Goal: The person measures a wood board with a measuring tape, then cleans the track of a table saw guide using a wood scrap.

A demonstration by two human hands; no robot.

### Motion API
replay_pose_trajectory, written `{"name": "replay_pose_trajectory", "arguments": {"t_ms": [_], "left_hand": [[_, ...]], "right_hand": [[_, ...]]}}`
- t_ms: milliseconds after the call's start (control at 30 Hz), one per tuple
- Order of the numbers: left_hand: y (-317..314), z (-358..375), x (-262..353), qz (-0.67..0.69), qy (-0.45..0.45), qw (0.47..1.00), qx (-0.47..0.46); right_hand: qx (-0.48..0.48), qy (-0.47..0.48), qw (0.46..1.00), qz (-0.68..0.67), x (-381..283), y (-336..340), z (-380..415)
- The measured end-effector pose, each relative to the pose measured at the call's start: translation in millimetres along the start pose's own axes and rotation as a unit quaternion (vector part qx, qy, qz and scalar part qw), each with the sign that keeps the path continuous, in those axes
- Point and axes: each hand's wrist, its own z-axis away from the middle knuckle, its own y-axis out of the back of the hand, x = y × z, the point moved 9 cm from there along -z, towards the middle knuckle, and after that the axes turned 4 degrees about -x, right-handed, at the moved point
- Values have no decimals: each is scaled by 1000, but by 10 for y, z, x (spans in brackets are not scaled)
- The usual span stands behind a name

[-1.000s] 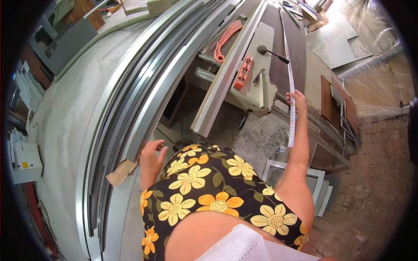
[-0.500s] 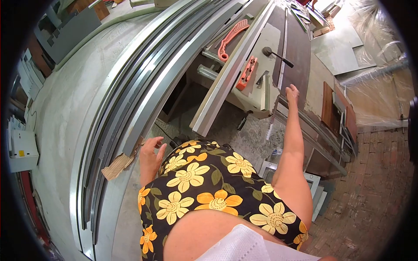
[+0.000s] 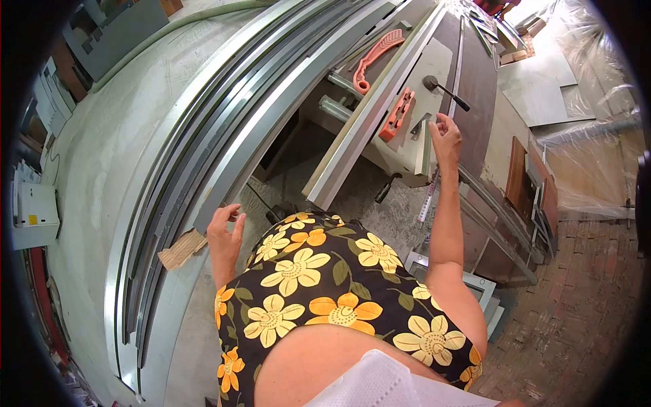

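Observation:
My right hand (image 3: 447, 141) is over the machine table (image 3: 424, 74), fingers bent and apart, with fingertips right beside a short narrow strip (image 3: 423, 150). Nothing shows in its grasp. A slim blade-like piece (image 3: 418, 127) lies just left of that strip. Farther left are an orange slotted block (image 3: 397, 114) and a long orange push stick (image 3: 374, 61). A black-handled lever (image 3: 447, 93) sits beyond the hand. My left hand (image 3: 226, 232) hovers empty by the near end of the long grey metal profiles (image 3: 227, 180), its fingers loosely curled and apart.
A torn piece of cardboard (image 3: 182, 249) lies at the profiles' end. A metal rail (image 3: 369, 115) runs along the machine's left edge. Brown panels (image 3: 519, 173) lean at right above a brick floor (image 3: 569, 298). Part of another person (image 3: 491, 7) shows at the top right.
My right hand has moved left toward the short strip, its elbow bending. My left hand has risen slightly and turned. The view has shifted a little, and the tools lie as before.

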Motion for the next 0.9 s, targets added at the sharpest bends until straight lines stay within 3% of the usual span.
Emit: {"name": "replay_pose_trajectory", "arguments": {"t_ms": [233,367,500,700,900], "left_hand": [[121,84,-269,8,31,999,30],[154,117,-463,3,54,998,36],[260,172,-555,-129,9,985,112],[316,315,-969,-223,44,954,196],[284,322,-1177,-242,90,948,186]], "right_hand": [[-47,-86,982,162,189,-166,427],[-46,-48,978,197,341,-346,478],[-7,-69,982,176,328,-356,536],[12,-60,987,151,263,-337,539],[23,-41,987,150,278,-345,549]]}}
